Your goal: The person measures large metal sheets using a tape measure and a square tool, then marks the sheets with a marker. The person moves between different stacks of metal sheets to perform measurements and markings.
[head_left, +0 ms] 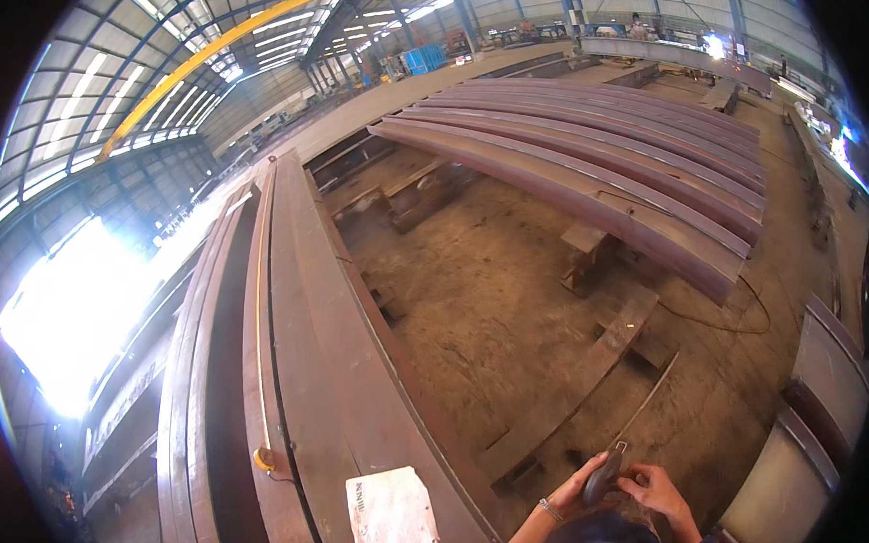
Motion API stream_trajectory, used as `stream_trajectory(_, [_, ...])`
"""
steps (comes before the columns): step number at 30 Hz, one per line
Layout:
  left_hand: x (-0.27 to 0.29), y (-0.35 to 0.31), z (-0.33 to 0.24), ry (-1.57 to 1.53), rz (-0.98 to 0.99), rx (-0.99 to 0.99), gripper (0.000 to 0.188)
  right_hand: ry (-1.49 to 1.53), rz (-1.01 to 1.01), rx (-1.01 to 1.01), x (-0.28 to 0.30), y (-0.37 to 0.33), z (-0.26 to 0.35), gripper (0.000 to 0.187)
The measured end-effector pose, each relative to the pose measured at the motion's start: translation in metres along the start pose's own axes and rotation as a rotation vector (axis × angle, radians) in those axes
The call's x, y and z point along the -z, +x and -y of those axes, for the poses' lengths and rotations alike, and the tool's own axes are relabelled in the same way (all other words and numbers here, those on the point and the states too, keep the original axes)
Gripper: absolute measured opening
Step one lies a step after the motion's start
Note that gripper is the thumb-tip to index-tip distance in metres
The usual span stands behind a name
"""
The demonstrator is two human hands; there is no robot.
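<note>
Currently left hand (572, 487) has its fingers clamped on a dark oval tool (600, 480) with a metal loop tip (621, 447), over the brown floor (492, 273). Right hand (658, 489) curled just beside it; can't tell if those fingers grip. Round yellow tape measure (263, 460) sits on a long brown steel beam (331, 364), white sheet (392, 516) nearby.

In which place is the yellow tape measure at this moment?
In the head view, the tape measure lies at lower left on a brown beam, left of the white sheet.
</note>
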State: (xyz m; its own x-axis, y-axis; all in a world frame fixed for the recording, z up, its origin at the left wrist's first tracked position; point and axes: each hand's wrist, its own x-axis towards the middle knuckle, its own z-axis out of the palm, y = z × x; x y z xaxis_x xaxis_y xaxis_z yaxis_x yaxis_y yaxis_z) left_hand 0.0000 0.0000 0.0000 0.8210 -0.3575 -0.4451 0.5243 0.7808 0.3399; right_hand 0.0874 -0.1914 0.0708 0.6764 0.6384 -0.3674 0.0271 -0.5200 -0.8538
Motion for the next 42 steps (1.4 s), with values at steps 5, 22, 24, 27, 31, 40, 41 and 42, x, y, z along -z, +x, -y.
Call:
stream_trajectory(5, [0.015,0.024,-0.025,-0.072,-0.058,-0.018,0.054,0.025,-0.046,-0.131,0.019,0.066,-0.003,0.025])
stream_trajectory(22, [-0.041,0.201,-0.2,0.676,-0.217,-0.523,0.055,0.028,0.4,0.085,0.205,0.346,0.059,0.022])
stream_trajectory(24, [-0.047,0.211,-0.207,0.598,-0.318,-0.466,0.055,0.053,0.468,0.093,0.21,0.359,0.065,0.022])
stream_trajectory(27, [-0.038,0.216,-0.199,0.405,-0.535,-0.45,0.058,0.031,0.46,0.1,0.201,0.378,0.07,0.023])
stream_trajectory(31, [0.011,0.202,-0.21,-0.194,0.174,-0.478,0.064,0.07,0.396,0.151,0.173,0.404,0.069,0.021])
stream_trajectory(40, [0.003,0.118,-0.284,-0.734,-0.311,-0.869,0.085,-0.019,0.235,-0.047,0.199,0.485,0.049,0.018])
stream_trajectory(41, [0.008,0.114,-0.296,-0.733,-0.37,-0.862,0.084,0.031,0.266,-0.017,0.199,0.495,0.049,0.018])
stream_trajectory(42, [0.017,0.111,-0.309,-0.719,-0.383,-0.865,0.083,0.041,0.263,-0.056,0.2,0.504,0.051,0.019])
